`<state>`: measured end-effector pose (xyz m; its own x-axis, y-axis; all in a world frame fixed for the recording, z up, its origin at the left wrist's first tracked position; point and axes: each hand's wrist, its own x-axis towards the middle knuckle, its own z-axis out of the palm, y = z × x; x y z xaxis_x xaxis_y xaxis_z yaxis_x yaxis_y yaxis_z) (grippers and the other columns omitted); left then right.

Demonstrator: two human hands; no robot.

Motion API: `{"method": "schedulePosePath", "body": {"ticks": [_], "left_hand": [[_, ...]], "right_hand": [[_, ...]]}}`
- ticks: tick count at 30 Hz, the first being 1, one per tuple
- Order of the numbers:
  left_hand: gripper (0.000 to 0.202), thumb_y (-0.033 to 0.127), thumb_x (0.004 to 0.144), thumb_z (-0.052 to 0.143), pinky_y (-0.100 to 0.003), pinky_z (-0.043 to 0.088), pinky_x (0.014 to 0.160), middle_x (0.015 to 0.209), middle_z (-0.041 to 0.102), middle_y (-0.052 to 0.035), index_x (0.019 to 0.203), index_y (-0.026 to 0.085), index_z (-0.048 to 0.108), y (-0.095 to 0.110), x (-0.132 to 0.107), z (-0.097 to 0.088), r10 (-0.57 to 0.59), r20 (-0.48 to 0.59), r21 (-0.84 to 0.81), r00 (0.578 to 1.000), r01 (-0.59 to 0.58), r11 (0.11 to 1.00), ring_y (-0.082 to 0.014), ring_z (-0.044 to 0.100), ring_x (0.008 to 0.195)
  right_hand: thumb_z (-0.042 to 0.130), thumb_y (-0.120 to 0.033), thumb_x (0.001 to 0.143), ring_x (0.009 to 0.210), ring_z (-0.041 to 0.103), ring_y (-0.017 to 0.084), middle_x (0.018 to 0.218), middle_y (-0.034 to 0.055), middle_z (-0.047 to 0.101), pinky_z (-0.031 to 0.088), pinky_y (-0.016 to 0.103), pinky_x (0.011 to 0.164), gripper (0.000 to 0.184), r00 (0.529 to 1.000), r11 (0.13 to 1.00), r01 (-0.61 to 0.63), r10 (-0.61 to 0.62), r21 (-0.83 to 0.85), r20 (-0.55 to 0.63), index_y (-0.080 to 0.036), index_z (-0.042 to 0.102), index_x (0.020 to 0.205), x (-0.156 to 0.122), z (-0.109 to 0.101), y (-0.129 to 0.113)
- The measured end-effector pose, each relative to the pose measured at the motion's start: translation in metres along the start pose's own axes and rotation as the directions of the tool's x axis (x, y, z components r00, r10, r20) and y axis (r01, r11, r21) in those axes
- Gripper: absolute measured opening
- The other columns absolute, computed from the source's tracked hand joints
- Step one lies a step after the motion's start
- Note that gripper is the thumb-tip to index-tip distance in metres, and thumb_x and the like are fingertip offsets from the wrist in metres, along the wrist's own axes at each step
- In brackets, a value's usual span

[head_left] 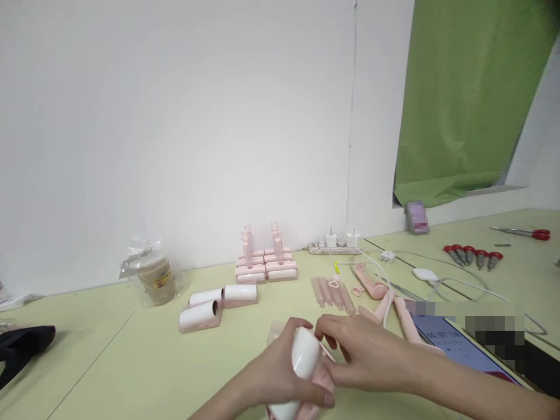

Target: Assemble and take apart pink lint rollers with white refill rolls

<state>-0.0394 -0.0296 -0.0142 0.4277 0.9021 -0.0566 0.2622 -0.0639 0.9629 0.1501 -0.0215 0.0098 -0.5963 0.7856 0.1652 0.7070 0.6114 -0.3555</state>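
Note:
Low in the middle of the view, my left hand (273, 370) is wrapped round a lint roller with a glossy white roll (305, 354) and pale pink plastic parts. A second white rounded surface shows under my left palm; I cannot tell whether it belongs to the same piece. My right hand (367, 353) is closed, its thumb and bent fingers against the roller's right side at a thin pale pink edge. What exactly its fingertips pinch is partly hidden. Just beyond my hands lie several clear pink tubes (330, 293) and a pink bent handle (370, 283).
White rolls on pink bases (199, 317) lie left of centre. Behind them stand stacked pink rollers (280, 271) with upright handles. A bagged tub (157, 280) is at left. Rightward are a power strip (335, 249), cables, a phone (455, 344), red-handled tools (469, 255) and scissors (525, 232).

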Motion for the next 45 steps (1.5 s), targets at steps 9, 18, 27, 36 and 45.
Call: {"method": "schedulePosePath", "body": {"ticks": [9, 18, 27, 36, 45], "left_hand": [[0.028, 0.029, 0.057, 0.071, -0.035, 0.047, 0.06, 0.06, 0.061, 0.0004, 0.082, 0.029, 0.059, -0.025, -0.03, 0.012, 0.131, 0.142, 0.039, 0.981, -0.138, 0.99, -0.0241, 0.06, 0.061], [0.026, 0.032, 0.058, 0.07, -0.031, 0.045, 0.051, 0.061, 0.062, -0.0007, 0.081, 0.031, 0.059, -0.04, -0.04, 0.0, 0.077, 0.133, 0.12, 0.988, -0.093, 0.988, -0.0216, 0.058, 0.05], [0.051, 0.027, 0.048, 0.075, -0.034, 0.047, 0.068, 0.078, 0.063, -0.0013, 0.095, 0.026, 0.057, -0.031, -0.014, 0.007, 0.032, -0.052, -0.107, 0.998, -0.038, 0.994, -0.0224, 0.059, 0.069], [0.083, 0.048, 0.057, 0.069, -0.035, 0.041, 0.085, 0.116, 0.051, -0.0127, 0.125, 0.021, 0.028, -0.026, 0.022, 0.02, 0.18, -0.419, -0.378, 0.89, -0.351, 0.857, -0.0265, 0.053, 0.1], [0.079, 0.019, 0.055, 0.071, -0.039, 0.025, 0.098, 0.115, 0.049, -0.011, 0.124, 0.019, 0.033, -0.089, 0.016, -0.031, 0.093, -0.336, -0.049, 0.937, -0.116, 0.992, -0.0252, 0.044, 0.111]], "right_hand": [[0.049, -0.023, 0.067, 0.045, 0.046, 0.012, 0.058, -0.0013, 0.056, 0.025, 0.021, 0.039, 0.007, 0.941, 0.989, 0.078, -0.116, 0.128, 0.319, -0.02, 0.056, 0.067, -0.037, 0.006, -0.017], [0.047, -0.017, 0.072, 0.062, 0.051, 0.014, 0.074, 0.001, 0.058, 0.036, 0.022, 0.053, 0.01, 0.942, 0.968, 0.029, -0.111, 0.251, 0.318, -0.019, 0.056, 0.076, -0.041, 0.015, -0.023], [0.056, -0.047, 0.072, 0.065, 0.048, 0.013, 0.08, -0.0005, 0.052, 0.038, 0.023, 0.056, 0.04, 0.95, 0.856, -0.239, 0.109, 0.459, 0.293, -0.025, 0.051, 0.104, -0.039, 0.017, 0.013], [0.054, -0.05, 0.075, 0.093, 0.056, 0.021, 0.099, 0.007, 0.057, 0.044, 0.033, 0.079, 0.046, 0.982, 0.291, 0.047, 0.161, 0.955, -0.097, -0.024, 0.038, 0.11, 0.002, 0.074, 0.005], [0.05, -0.046, 0.079, 0.095, 0.053, 0.023, 0.101, 0.0056, 0.059, 0.042, 0.034, 0.075, 0.037, 0.949, 0.779, -0.007, 0.203, 0.627, -0.242, -0.023, 0.046, 0.107, 0.026, 0.049, 0.041]]}}
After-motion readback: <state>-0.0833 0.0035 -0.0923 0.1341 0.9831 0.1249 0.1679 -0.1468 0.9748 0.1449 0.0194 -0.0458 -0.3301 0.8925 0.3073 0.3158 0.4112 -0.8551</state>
